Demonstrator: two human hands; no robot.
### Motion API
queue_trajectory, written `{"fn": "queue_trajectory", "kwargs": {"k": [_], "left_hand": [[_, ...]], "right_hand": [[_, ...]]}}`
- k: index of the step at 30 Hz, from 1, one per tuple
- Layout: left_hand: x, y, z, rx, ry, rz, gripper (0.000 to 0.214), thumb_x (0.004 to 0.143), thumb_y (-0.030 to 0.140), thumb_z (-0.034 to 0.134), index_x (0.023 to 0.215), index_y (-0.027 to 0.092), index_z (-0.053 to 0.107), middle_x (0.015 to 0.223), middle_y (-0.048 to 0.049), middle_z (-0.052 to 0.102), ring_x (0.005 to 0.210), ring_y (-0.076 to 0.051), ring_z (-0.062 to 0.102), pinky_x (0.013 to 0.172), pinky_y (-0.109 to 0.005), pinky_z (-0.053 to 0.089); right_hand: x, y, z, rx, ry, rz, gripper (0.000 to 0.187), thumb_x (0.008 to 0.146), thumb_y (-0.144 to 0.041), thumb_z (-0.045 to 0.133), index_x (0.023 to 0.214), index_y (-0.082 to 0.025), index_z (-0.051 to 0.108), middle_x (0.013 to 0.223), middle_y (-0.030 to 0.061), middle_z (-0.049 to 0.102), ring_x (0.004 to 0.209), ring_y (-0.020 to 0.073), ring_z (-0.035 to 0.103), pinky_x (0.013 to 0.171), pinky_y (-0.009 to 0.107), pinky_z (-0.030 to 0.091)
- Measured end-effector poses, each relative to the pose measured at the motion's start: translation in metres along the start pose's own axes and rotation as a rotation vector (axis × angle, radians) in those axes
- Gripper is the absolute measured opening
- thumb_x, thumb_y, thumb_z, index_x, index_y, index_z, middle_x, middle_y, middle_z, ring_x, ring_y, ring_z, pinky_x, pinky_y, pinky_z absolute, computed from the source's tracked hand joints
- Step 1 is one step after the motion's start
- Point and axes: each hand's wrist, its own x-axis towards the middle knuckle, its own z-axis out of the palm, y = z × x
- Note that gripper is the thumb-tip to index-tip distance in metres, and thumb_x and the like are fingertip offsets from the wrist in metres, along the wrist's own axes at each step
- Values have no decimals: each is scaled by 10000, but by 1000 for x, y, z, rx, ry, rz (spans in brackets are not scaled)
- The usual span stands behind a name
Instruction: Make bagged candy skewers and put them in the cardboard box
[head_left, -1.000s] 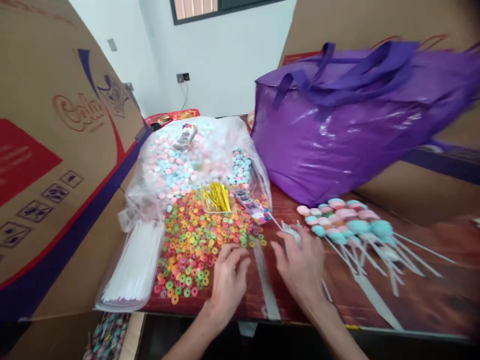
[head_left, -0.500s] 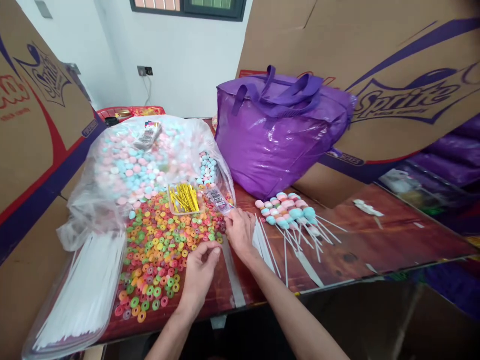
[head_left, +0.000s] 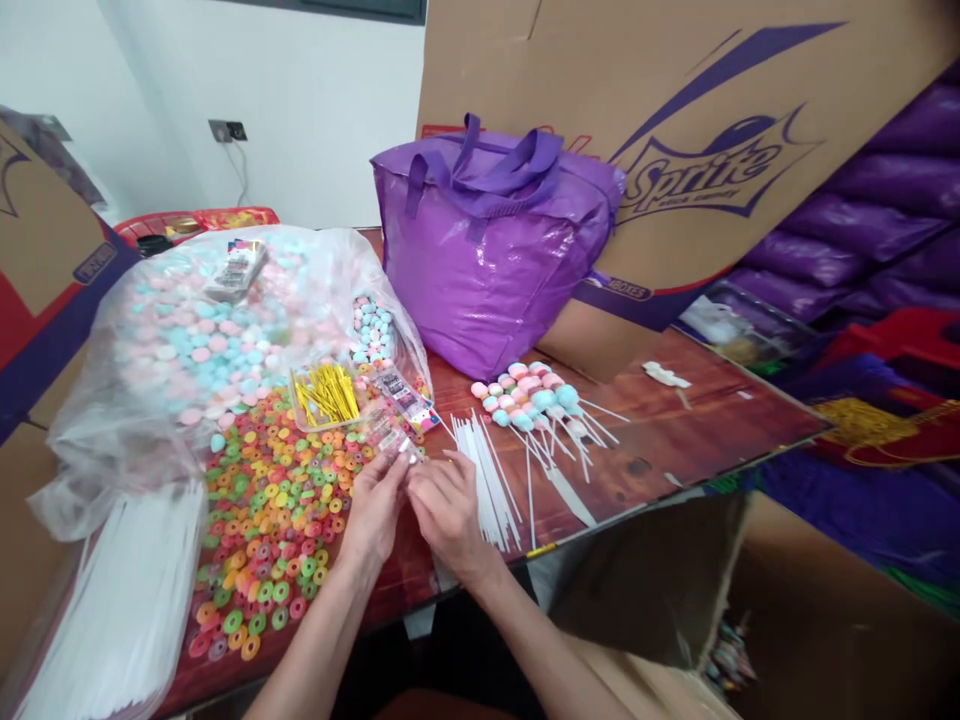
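Note:
My left hand (head_left: 376, 505) is closed in a pinch on the near end of a small clear plastic bag (head_left: 390, 437). Fingers curled, my right hand (head_left: 450, 505) meets it at the same end of the bag; its fingertips are partly hidden. Just beyond lies a stack of printed clear bags (head_left: 406, 398). Loose candy rings (head_left: 277, 530) in several colours spread to the left of my hands. White sticks (head_left: 484, 480) lie beside my right hand. Farther right are marshmallow skewers (head_left: 529, 395) in pink, blue and white.
A tub of gold twist ties (head_left: 326, 393) sits among the candy rings. Behind it is a big clear bag of marshmallows (head_left: 202, 340). More white sticks (head_left: 112, 600) fill a clear bag at left. A purple bag (head_left: 487, 270) and cardboard boxes (head_left: 720, 100) stand around the table.
My right hand has drawn back from the printed stack, and a clear bag now lies between both hands. My hands have come together. The view has turned to the right.

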Motion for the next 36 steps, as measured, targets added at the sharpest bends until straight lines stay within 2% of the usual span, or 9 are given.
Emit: {"fn": "queue_trajectory", "kwargs": {"k": [3, 6, 8, 11, 14, 19, 27, 31, 36], "left_hand": [[-2, -1, -1, -41, 72, -1, 337, 527, 276, 920, 781, 134, 750, 761, -48, 733, 672, -133, 655, 630, -231, 520], [-6, -2, 0, -81, 101, -7, 297, 542, 245, 918, 770, 138, 761, 796, -52, 745, 706, -133, 668, 680, -242, 543], [-9, -4, 3, -86, 97, 8, 286, 538, 242, 924, 750, 139, 762, 783, -44, 744, 705, -123, 665, 693, -227, 541], [-16, -8, 8, -73, 97, 26, 306, 539, 254, 928, 777, 143, 771, 798, -37, 752, 723, -107, 667, 717, -197, 536], [-20, -8, 9, -96, 141, 4, 369, 488, 255, 948, 793, 149, 769, 812, -29, 756, 738, -115, 678, 727, -206, 547], [-25, -7, 14, -138, 254, 31, 443, 347, 290, 978, 673, 138, 720, 711, 11, 718, 652, -96, 641, 660, -194, 545], [-30, -12, 9, -130, 210, 34, 348, 543, 313, 928, 737, 168, 678, 800, 26, 711, 733, -112, 652, 653, -219, 551], [-26, -8, 4, -193, 284, 83, 317, 546, 172, 910, 742, 173, 660, 802, 47, 705, 715, -91, 639, 645, -200, 537], [-25, -6, 12, -172, 315, 144, 348, 520, 227, 933, 702, 165, 643, 744, 65, 678, 673, -61, 601, 594, -146, 498]], "right_hand": [[-9, -7, -12, 149, 61, 170, 57, 902, -179, 641, 933, -227, 645, 976, 38, 713, 977, 209, 633, 967, 419, 412], [-15, -12, -18, 394, 196, 606, 154, 885, -295, 664, 1017, -217, 644, 984, 61, 693, 946, 217, 644, 863, 374, 496], [-14, -15, -17, 610, 178, 833, 221, 867, -335, 674, 1043, -205, 645, 964, 57, 701, 894, 209, 656, 814, 345, 518], [-8, -16, -11, 801, 163, 961, 181, 826, -347, 705, 900, -185, 674, 833, 20, 689, 762, 171, 623, 734, 296, 497], [-4, -13, -7, 803, 235, 977, 210, 836, -331, 673, 709, -182, 598, 670, -34, 570, 635, 121, 507, 637, 250, 425], [-8, -17, -7, 637, 145, 879, 364, 894, -350, 583, 615, -210, 396, 605, -61, 385, 586, 104, 364, 558, 239, 316], [-10, -9, -19, 525, 126, 799, 415, 938, -378, 518, 612, -224, 311, 595, -62, 326, 577, 107, 327, 542, 247, 286], [-11, -2, -28, 434, 93, 738, 429, 941, -367, 522, 597, -216, 317, 600, -50, 345, 608, 115, 357, 576, 253, 298], [-12, 0, -32, 495, 91, 805, 458, 976, -416, 465, 588, -217, 323, 577, -51, 332, 571, 109, 339, 543, 253, 285]]}}
